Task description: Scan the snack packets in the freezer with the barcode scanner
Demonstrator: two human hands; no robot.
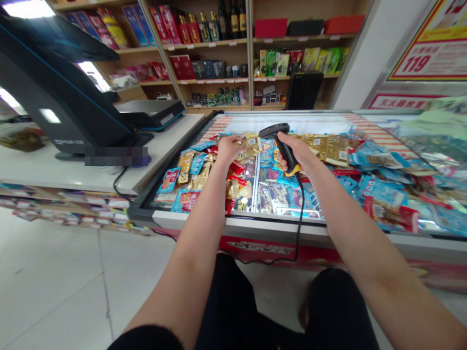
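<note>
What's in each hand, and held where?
The right hand grips a corded barcode scanner by its handle. The left hand is at a gold foil packet, but whether it actually grips it can't be told.

**Q:** What stood along the rear wall?
**A:** Wooden shelves [204,53] stood there, carrying bottles [233,19] and boxed goods [204,70] in rows.

**Q:** What was installed on the left side?
**A:** A white counter [73,170] carried a black checkout terminal [47,87] and a flat scale [149,113]. Lower shelving [65,209] ran beneath the counter.

**Q:** Specify the floor.
**A:** The floor [54,282] was pale tile with visible seams.

**Q:** And the right side?
**A:** A white pillar [357,58] rose beside the shelves. Next to it hung a red-and-yellow price sign [430,48] showing 119.

**Q:** Lighting?
**A:** A bright white light [32,7] showed at top left, with glare on the terminal's dark casing.
</note>
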